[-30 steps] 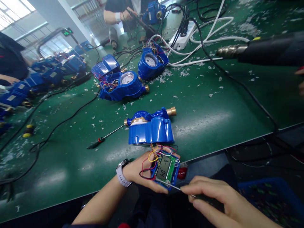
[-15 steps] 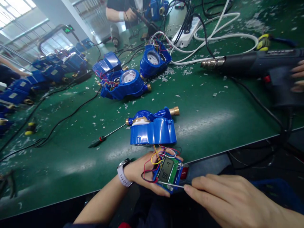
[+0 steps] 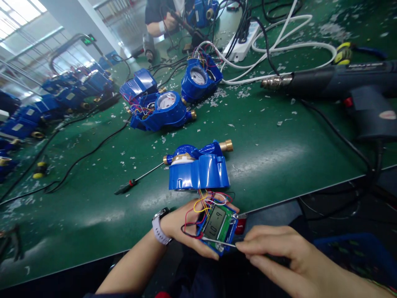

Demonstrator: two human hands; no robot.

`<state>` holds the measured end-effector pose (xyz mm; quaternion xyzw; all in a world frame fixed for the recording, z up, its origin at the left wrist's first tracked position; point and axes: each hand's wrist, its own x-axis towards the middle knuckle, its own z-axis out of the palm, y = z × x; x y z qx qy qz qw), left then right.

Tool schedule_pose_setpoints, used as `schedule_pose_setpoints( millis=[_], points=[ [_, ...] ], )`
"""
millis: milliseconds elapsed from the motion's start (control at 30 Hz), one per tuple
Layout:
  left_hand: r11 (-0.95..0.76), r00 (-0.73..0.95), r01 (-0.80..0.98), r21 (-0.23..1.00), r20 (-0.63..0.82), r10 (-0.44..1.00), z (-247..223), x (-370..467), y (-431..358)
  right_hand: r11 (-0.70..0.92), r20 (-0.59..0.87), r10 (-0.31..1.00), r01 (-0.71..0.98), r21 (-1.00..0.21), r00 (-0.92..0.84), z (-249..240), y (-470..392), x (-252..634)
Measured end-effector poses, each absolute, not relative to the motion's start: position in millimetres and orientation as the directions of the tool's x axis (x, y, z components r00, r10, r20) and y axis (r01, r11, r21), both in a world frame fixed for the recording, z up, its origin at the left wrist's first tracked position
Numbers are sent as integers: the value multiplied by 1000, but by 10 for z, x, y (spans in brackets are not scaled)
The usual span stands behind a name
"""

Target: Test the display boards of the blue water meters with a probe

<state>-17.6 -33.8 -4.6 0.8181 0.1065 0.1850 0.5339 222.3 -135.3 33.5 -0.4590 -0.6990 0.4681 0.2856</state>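
Board (image 3: 228, 222), lower centre of frame: its display (image 3: 215, 222) digits just changed, so it seems powered; left hand (image 3: 183, 225) cups it, right hand's (image 3: 281, 248) grip pinches a thin tool (image 3: 222, 242).

Circuit board (image 3: 216, 225) in left hand (image 3: 180, 225), meter (image 3: 198, 173) behind, heat gun (image 3: 328, 82) right

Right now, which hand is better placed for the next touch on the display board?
Probably the right hand: it holds a thin metal tool whose tip is at the edge of the display board, close to a red wire. The left hand seems less free, since it is cradling the display board.
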Motion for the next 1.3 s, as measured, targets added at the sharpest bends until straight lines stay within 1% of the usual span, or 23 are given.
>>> schedule_pose_setpoints(
  millis=[100, 200, 267, 300, 333, 367, 400, 467, 500, 567, 633, 700, 767, 833, 933, 1000, 1033, 1100, 1167, 1233, 1300],
  points=[
    [-431, 907, -13, 902, 191, 374, -22, -173, -325, -157, -279, 909, 365, -918, -309, 227, -1444, 2240],
    [-453, 913, -18, 891, 200, 357, -6, -170, -319, -423, -484, 816, 243, -873, -315, 196, -1463, 2212],
    [-447, 909, -25, 894, 206, 362, 0, -170, -319, -571, -572, 725, 131, -811, -382, 219, -1441, 2175],
    [-436, 907, -28, 900, 206, 367, 1, -172, -321, -616, -594, 693, 94, -782, -409, 235, -1428, 2157],
    [-422, 906, -27, 906, 200, 374, 1, -175, -322, -626, -597, 684, 82, -775, -419, 252, -1418, 2143],
    [-410, 904, -26, 912, 197, 380, 0, -178, -324, -595, -579, 712, 95, -798, -398, 267, -1409, 2135],
    [-399, 903, -27, 917, 193, 383, -3, -182, -326, -525, -534, 767, 130, -841, -355, 284, -1402, 2134],
    [-366, 904, -30, 930, 181, 387, -11, -188, -329, -296, -360, 886, 241, -924, -292, 324, -1382, 2152],
    [-349, 907, -31, 937, 173, 385, -17, -189, -331, -166, -253, 921, 291, -942, -295, 350, -1366, 2167],
    [-288, 914, -44, 957, 155, 375, -28, -187, -338, 48, -85, 934, 357, -933, -346, 416, -1322, 2203],
    [-161, 924, -58, 985, 114, 365, -31, -183, -352, 183, 13, 924, 410, -893, -383, 485, -1277, 2233],
    [41, 929, -78, 996, 58, 365, -15, -186, -374, 257, 79, 924, 455, -853, -374, 536, -1253, 2256],
    [222, 925, -75, 972, -15, 380, 17, -215, -413, 286, 112, 924, 465, -838, -366, 552, -1265, 2279],
    [322, 903, -65, 945, -81, 422, 54, -284, -483, 301, 122, 918, 461, -835, -377, 531, -1304, 2308],
    [403, 804, -59, 913, -196, 562, 80, -467, -670, 339, 115, 901, 512, -789, -418, 459, -1350, 2349],
    [425, 661, -77, 902, -273, 699, 75, -609, -836, 372, 134, 892, 532, -760, -433, 415, -1337, 2344],
    [411, 575, -93, 907, -288, 766, 73, -671, -920, 390, 146, 884, 526, -756, -445, 403, -1314, 2326],
    [364, 432, -122, 923, -281, 857, 77, -760, -1069, 445, 181, 849, 488, -751, -496, 405, -1239, 2257],
    [312, 344, -111, 944, -258, 903, 98, -788, -1173, 516, 216, 798, 453, -727, -562, 444, -1141, 2159],
    [267, 264, -12, 964, -255, 930, 123, -768, -1229, 611, 248, 723, 429, -666, -644, 506, -1038, 2049],
    [223, 149, 138, 965, -243, 958, 135, -729, -1250, 709, 278, 654, 442, -549, -703, 573, -946, 1947]
  ],
)
